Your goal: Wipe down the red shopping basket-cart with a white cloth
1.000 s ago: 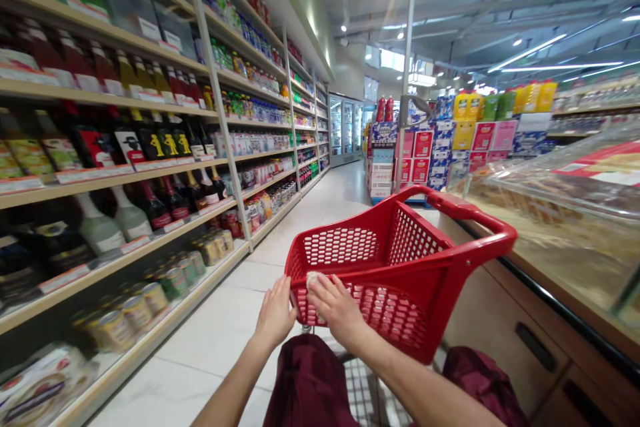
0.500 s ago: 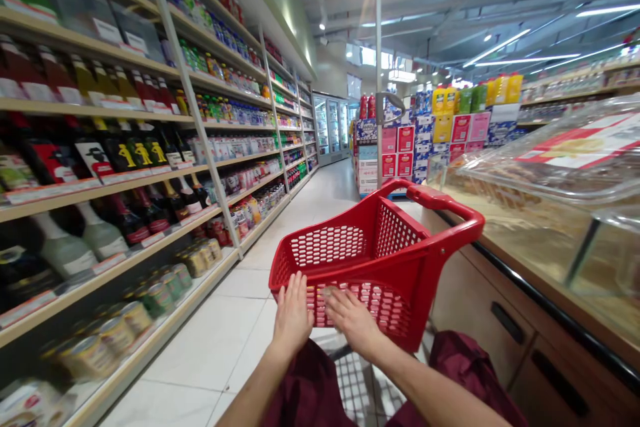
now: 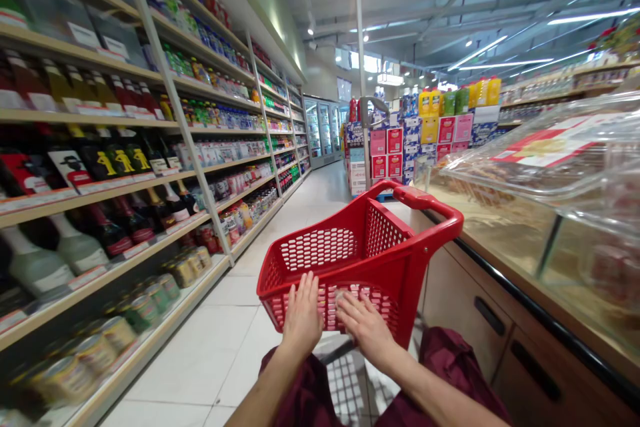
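Observation:
A red plastic shopping cart (image 3: 407, 293) with a perforated basket stands sideways just before me. My left hand (image 3: 304, 312) lies with its fingers stretched out over the near side of the basket, close to its left corner. To its right, my right hand (image 3: 369, 328) is held flat against or just before the same perforated side, fingers extended and thumb hidden. A small pale patch shows at the right fingertips; I cannot make out what it is. Inside the basket, the part that shows holds nothing I can see.
Shelves of bottles and cans (image 3: 120, 180) line the left side. On the right is a wooden counter (image 3: 465, 280) with clear-lidded food trays (image 3: 550, 147) on top. Stacked drink cartons (image 3: 387, 147) and a pole (image 3: 361, 47) stand ahead. Tiled floor (image 3: 180, 353) runs between.
The view has shifted slightly, so the shelves and cart appear farther left. Both hands stay at the basket's near side, the right hand slightly lower.

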A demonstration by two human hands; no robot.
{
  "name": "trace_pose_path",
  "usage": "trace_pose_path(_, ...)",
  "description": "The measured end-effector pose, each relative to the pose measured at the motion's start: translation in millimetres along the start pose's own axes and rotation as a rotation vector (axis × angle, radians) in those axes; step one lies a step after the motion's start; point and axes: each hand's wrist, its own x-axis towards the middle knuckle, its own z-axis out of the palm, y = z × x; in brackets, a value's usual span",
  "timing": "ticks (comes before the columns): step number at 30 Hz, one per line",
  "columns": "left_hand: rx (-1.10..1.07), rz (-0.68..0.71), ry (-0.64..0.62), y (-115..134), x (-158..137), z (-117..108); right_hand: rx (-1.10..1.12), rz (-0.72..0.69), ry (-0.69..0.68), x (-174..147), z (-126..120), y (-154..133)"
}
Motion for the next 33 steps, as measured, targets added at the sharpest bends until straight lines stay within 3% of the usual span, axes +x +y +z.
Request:
trace_pose_path(4,-0.024,0.009,-0.025,13.7,6.7,-0.7,-0.022,0.065,0.077,0.0,-17.4,11.9)
trace_pose_path(10,-0.044,0.062,-0.012,34.3,15.8,1.5,-0.012,0.092,0.0,-16.7,-17.3,15.5)
trace_pose_path(15,-0.048,0.079,-0.016,41.6,19.9,0.6,-0.041,0.178,0.145,-6.8,-35.9,28.1)
trace_pose_path(17,-0.048,0.092,-0.012,44.4,21.5,0.0,-0.056,0.212,0.144,-6.7,-39.1,35.4)
trace_pose_path(21,-0.044,0.136,0.01,48.8,24.0,1.6,-0.049,0.163,0.062,-25.4,-35.1,41.2)
trace_pose_path(27,-0.037,0.152,0.013,60.4,29.0,3.7,-0.105,0.228,0.181,-24.5,-52.5,52.5)
trace_pose_path(33,-0.047,0.187,0.002,75.1,33.7,-3.4,-0.139,0.233,0.138,-34.7,-54.7,57.9)
